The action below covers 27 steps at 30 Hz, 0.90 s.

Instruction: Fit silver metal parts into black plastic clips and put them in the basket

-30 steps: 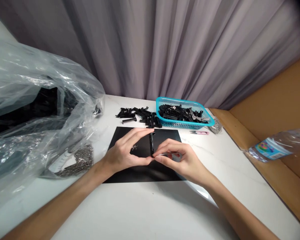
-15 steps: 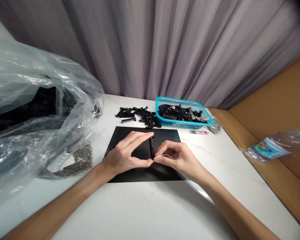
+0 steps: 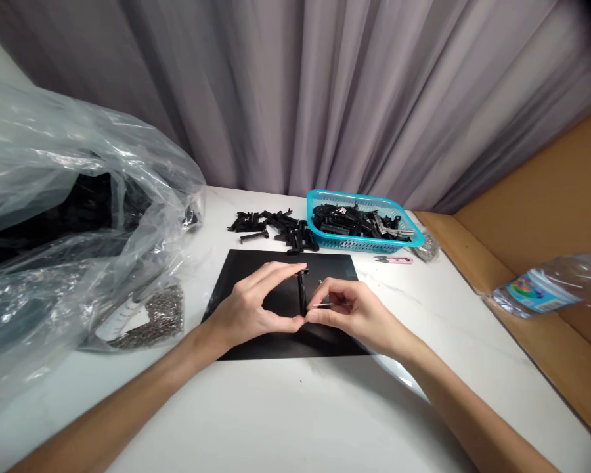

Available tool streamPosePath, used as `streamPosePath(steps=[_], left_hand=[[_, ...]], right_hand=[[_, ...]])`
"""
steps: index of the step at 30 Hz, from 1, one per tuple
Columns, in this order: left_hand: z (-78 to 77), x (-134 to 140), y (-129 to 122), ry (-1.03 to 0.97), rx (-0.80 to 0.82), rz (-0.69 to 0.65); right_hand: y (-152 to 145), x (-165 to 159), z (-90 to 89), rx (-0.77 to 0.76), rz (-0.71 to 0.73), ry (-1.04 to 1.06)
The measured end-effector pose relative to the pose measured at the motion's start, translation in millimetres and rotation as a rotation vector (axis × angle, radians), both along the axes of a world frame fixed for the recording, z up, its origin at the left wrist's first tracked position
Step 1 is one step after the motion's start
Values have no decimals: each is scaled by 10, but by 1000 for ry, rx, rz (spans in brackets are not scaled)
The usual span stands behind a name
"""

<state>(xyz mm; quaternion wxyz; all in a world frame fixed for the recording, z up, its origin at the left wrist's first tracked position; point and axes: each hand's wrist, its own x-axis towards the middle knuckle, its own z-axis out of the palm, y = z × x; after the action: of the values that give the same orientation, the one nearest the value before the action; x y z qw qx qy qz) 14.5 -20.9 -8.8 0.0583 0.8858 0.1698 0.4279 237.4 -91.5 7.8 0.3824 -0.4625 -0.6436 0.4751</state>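
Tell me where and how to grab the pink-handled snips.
Best, I'd judge, by the pink handle of the snips, from the near right: they lie on the table with blades pointing left, and the turquoise basket stands just behind them.

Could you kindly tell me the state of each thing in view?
Black part: held at both ends
Left hand: holding black part
Right hand: pinching silvery item
Blue basket: uncovered, heaped with parts
Plastic bag: crumpled, dark contents showing
Black mat: lying flat
Pink snips: lying unheld
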Motion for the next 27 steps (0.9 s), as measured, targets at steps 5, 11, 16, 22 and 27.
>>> streamPosePath(steps=[5,11,16,22,27], left_hand=[[17,33,5,-39,-138,-10],[-1,27,53,-47,-241,-3],[-66,-8,131,23,-335,35],[-59,-48,211,137,-447,96],[-46,-38,209,209,-491,113]], right_hand=[[11,111,96,105,-94,-38],[3,116,105,345,-219,-125],[30,73,11,202,-189,54],[69,-17,-116,85,-151,333],[76,-62,-175,54,-163,328]])
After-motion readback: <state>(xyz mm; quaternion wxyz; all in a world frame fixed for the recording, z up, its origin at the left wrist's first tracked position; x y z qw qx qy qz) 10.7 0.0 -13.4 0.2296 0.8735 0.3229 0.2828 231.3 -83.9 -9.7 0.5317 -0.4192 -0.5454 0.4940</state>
